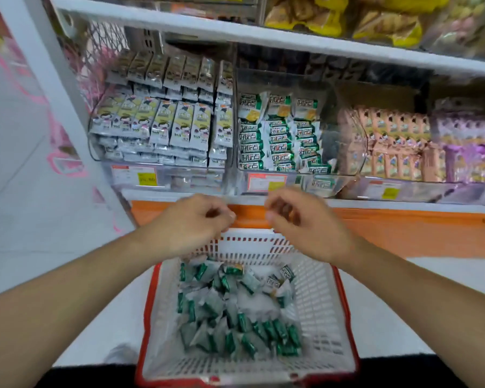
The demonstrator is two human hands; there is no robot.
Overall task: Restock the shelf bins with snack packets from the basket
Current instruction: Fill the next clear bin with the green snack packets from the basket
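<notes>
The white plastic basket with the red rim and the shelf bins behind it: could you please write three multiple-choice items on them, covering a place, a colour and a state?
1. Where do the loose green-and-white snack packets lie?
A. in the white plastic basket with the red rim
B. on the floor
C. on the top shelf

2. What colour is the band under the shelf edge?
A. blue
B. orange
C. black

3. What do the left hand and right hand hold?
A. a packet each
B. the basket's rim
C. nothing

Answers: 1 A, they are heaped inside the basket; 2 B, the band is orange; 3 C, the loosely curled fingers enclose nothing.
</notes>
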